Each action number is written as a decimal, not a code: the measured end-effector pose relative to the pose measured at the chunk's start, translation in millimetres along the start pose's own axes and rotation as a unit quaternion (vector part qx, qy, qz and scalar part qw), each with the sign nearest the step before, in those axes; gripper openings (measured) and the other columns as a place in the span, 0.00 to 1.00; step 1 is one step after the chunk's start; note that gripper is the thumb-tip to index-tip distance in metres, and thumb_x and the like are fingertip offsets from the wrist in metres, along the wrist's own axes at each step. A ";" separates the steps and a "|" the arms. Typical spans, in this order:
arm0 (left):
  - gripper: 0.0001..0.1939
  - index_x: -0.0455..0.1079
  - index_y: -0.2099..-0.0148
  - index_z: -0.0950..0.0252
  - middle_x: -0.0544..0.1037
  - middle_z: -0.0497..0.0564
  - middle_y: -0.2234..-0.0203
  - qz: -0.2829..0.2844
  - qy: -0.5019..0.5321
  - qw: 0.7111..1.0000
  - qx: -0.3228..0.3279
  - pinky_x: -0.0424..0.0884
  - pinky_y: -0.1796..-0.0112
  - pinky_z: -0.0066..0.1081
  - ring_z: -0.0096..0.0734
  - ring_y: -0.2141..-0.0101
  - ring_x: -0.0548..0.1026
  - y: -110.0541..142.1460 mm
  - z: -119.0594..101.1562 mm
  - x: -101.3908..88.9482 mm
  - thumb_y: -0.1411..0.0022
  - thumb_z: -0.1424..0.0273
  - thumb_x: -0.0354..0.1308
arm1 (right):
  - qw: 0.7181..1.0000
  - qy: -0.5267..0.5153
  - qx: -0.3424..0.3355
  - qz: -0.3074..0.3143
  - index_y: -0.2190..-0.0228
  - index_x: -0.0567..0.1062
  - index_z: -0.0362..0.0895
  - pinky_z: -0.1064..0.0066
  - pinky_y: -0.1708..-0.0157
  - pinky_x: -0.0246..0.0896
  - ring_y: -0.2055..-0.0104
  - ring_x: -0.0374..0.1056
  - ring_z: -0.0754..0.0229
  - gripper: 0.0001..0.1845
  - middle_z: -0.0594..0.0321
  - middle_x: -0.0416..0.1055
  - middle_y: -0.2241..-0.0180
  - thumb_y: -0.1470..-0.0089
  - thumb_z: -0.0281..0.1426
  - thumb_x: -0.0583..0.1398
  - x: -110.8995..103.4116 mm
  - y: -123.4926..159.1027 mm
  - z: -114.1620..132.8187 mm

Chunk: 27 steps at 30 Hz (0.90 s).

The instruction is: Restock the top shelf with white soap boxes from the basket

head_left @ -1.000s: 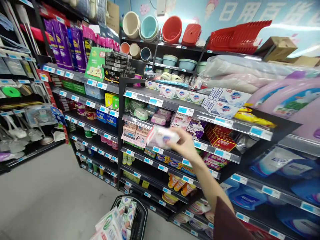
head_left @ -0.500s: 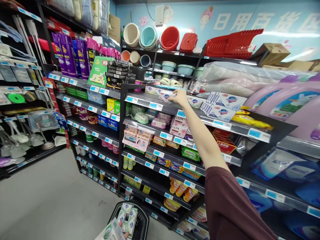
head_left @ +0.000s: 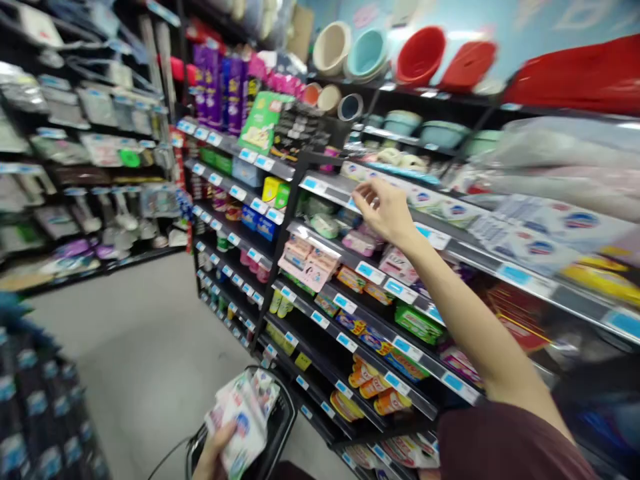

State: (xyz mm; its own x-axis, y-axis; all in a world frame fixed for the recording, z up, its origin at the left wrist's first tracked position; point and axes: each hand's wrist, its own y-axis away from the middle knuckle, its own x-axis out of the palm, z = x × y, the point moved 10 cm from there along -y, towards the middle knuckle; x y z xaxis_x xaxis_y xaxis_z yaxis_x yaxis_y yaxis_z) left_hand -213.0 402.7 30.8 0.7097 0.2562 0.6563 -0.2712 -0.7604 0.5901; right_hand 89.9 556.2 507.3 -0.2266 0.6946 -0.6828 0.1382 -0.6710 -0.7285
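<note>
My right hand (head_left: 383, 210) is raised in front of the top shelf's front edge (head_left: 345, 195), its fingers loosely curled and apart with nothing visible between them. Behind it runs a row of white soap boxes (head_left: 423, 197) with blue round logos. Low in the view, my left hand (head_left: 220, 445) grips white soap packs (head_left: 243, 423) marked with a blue logo and green print. These packs are over a black shopping basket (head_left: 287, 417), and blur hides how many there are. Part of the basket is covered by them.
More stacked soap boxes (head_left: 545, 230) stand at the right of the top shelf. Lower shelves carry pink soap boxes (head_left: 310, 263) and orange tubs (head_left: 373, 383). A hanging-goods rack (head_left: 100, 167) is at the left, with grey floor (head_left: 160, 327) between. A dark display (head_left: 40, 400) fills the lower left.
My right hand has come away from the soap boxes on the top shelf, its fingers loosened. The view has swung left. My left hand and its soap packs show more fully above the basket.
</note>
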 end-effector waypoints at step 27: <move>0.38 0.71 0.43 0.63 0.82 0.57 0.51 0.049 -0.022 0.996 0.070 0.80 0.52 0.38 0.53 0.51 0.81 -9.1 24.0 60.9 0.55 0.58 0.79 | 0.983 0.040 0.038 -0.176 0.57 0.77 0.46 0.58 0.55 0.68 0.53 0.71 0.51 0.16 0.56 0.77 0.55 0.44 0.41 0.63 -88.2 12.7 -38.1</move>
State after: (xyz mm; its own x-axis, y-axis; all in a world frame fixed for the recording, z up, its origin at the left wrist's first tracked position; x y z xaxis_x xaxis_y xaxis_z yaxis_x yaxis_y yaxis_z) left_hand -151.7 410.9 54.1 0.7123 0.1525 0.6851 -0.2496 -0.8572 0.4504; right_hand 148.3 496.3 556.0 -0.1699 0.9037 -0.3931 -0.0088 -0.4003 -0.9163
